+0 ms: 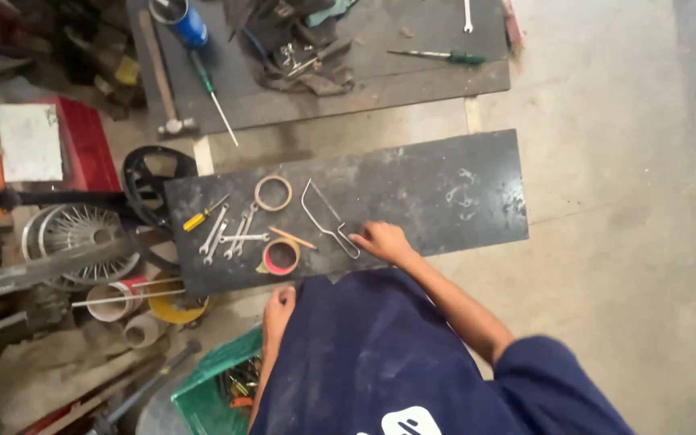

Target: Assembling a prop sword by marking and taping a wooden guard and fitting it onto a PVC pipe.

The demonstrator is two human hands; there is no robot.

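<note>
On the dark, scuffed board (412, 193) lying across the concrete floor, our right hand (382, 241) rests with fingers spread flat, fingertips touching the near handle end of a small metal hacksaw (328, 219). The saw lies flat, its long axis running from far-left to near-right, thin wire frame bowed toward the left. Our left hand (278, 310) (loosely curled, grasping nothing) sits on our knee, near the board's near edge. Left of the saw lie a pink-rimmed tape roll (281, 257), a tan tape ring (273, 193), several steel spanners (231, 236) and a yellow-handled screwdriver (203, 214).
</note>
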